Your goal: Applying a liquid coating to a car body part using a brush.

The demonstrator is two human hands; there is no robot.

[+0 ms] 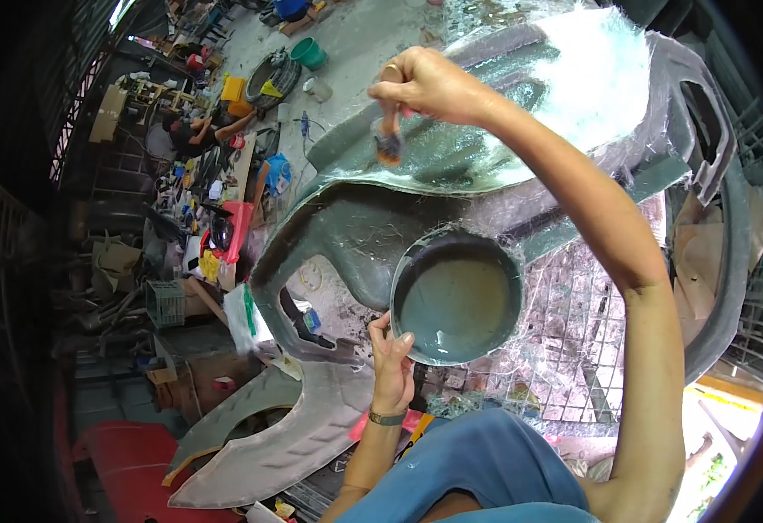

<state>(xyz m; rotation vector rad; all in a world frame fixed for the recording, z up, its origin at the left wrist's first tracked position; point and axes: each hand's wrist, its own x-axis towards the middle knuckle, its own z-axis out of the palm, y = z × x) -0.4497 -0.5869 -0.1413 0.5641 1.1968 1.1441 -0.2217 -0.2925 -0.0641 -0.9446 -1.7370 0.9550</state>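
My right hand (429, 83) is closed around the handle of a paint brush (387, 144), its bristles pointing down and stained orange at the tip. The brush is over the near left edge of a large grey-green moulded fibreglass panel (373, 161). White glass fibre matting (595, 83) covers the panel's far right part, with loose strands along its edge. Nearer to me, my left hand (392, 357) grips the rim of a round bucket (458, 353), thumb at the rim. Inside the bucket is a murky, yellowish-grey liquid.
A metal grid (564, 349) lies beneath the bucket. Pale curved panels (268, 444) and a red panel (133, 471) are at lower left. Farther off are a green bucket (309, 54), a tyre (274, 80), cluttered tools and another person (198, 135) seated on the left.
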